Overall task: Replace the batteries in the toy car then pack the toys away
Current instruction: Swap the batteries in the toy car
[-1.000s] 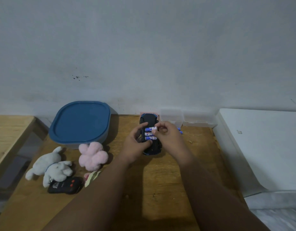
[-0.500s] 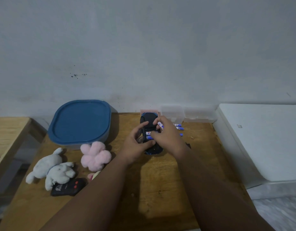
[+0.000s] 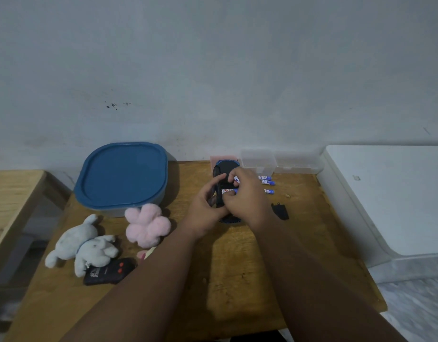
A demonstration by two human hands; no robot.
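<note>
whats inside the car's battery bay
One battery lies across the bay of the car; the right hand pinches a second battery at its far end. That hand covers the rest, so any more cannot be seen.

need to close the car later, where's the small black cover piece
Head view: the black cover piece lies on the wooden table just right of the right hand, nearer the person than the three loose batteries.
</note>
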